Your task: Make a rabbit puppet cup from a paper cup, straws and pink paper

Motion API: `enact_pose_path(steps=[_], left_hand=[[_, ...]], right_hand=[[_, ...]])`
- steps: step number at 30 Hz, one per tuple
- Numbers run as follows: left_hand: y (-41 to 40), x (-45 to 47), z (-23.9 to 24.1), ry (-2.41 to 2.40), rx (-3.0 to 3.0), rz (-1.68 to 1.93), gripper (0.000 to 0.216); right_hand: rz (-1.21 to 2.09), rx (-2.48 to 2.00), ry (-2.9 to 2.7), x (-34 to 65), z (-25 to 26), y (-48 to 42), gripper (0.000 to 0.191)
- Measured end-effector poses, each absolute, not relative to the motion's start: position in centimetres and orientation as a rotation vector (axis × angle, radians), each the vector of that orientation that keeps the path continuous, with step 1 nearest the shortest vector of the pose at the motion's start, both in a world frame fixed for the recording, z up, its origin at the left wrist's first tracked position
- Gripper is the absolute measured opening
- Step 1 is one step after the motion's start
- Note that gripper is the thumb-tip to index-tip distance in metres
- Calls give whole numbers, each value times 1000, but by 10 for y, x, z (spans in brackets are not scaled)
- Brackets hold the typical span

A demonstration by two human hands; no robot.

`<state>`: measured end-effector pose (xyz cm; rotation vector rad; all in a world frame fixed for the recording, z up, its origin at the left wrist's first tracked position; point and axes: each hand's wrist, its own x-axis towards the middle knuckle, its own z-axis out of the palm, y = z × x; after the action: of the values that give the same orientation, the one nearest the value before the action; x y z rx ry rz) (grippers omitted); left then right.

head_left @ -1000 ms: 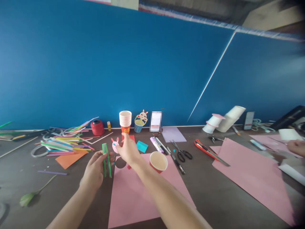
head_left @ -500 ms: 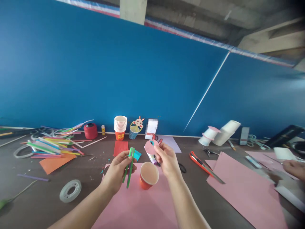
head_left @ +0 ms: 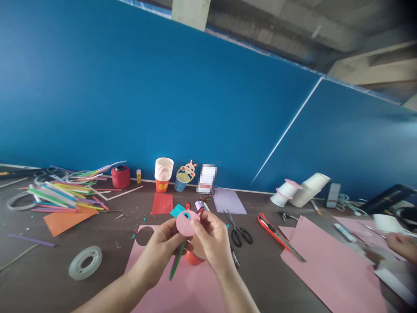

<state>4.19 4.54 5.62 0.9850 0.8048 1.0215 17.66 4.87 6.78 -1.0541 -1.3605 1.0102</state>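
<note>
Both my hands meet above a pink paper sheet (head_left: 195, 291) on the dark table. My right hand (head_left: 213, 241) pinches a round pink paper cutout (head_left: 185, 224) with small red ears and a teal spot. My left hand (head_left: 159, 250) grips folded green strips (head_left: 177, 261) that hang down, and its fingertips touch the cutout's left edge. A red paper cup (head_left: 193, 257) stands just behind my hands, mostly hidden by them. A round hole (head_left: 144, 236) is cut in the pink sheet's upper left corner.
A tape roll (head_left: 85, 262) lies at the left. Coloured straws (head_left: 61, 195), orange paper (head_left: 67, 217), a stack of cups (head_left: 163, 174), a rabbit cup (head_left: 183, 176), scissors (head_left: 239, 228), an orange cutter (head_left: 276, 230) and a second pink sheet (head_left: 329, 261) lie around. Another person's hand (head_left: 402, 245) works at the far right.
My right hand brought the pink cutout down and left to meet my left hand in front of the red cup. The left hand with the green strips shifted slightly right.
</note>
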Motion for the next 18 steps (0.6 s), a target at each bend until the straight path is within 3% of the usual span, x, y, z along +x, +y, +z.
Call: enact_pose_path(steps=[18], left_hand=[[44, 37, 61, 806, 1050, 989, 20]], right_hand=[[968, -1065, -1380, 176, 69, 52, 15]])
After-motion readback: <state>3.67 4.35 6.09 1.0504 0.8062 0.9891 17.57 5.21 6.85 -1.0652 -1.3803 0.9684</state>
